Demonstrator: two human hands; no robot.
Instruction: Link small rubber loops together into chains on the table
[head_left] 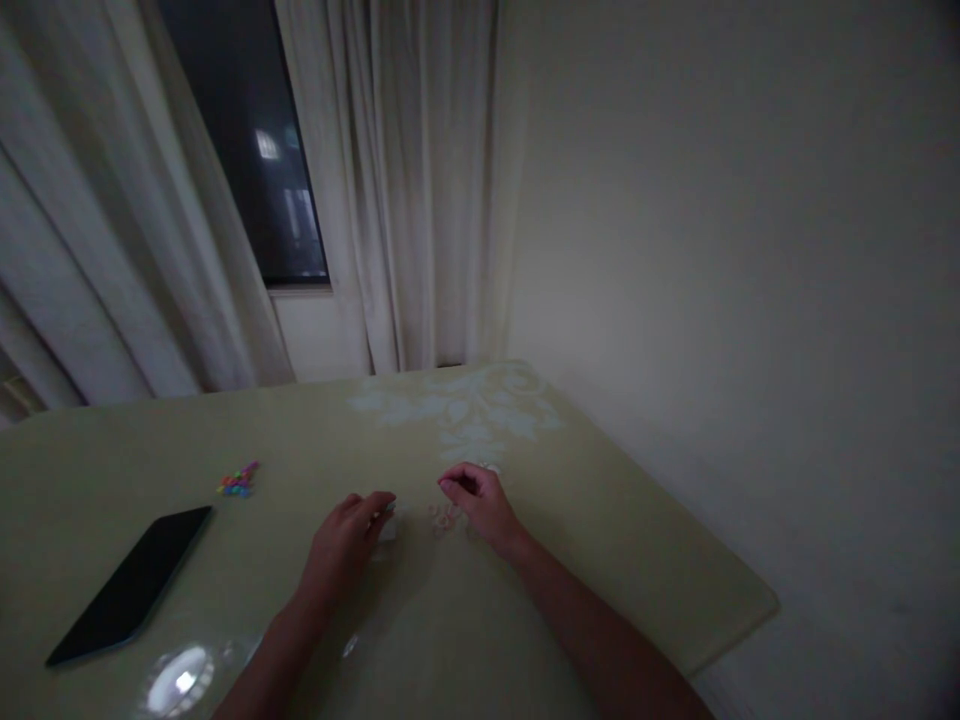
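My left hand (343, 540) is closed, its fingertips on top of a small whitish box-like object (388, 527) on the table. The fingers partly hide that object. To the right, my right hand (481, 503) is raised a little over the table, thumb and index finger pinched together. Whatever lies in the pinch is too small to make out. Between the hands, partly behind the right one, lies a loose group of small pale pinkish rings (444, 518).
A heap of small bright-coloured pieces (238, 482) lies on the table (600, 560) at left. Nearer stands a flat black tablet-like slab (135, 585). A shiny round clear object or reflection (180, 682) shows at the front. Curtains (420, 180) and a wall (712, 250) border the table.
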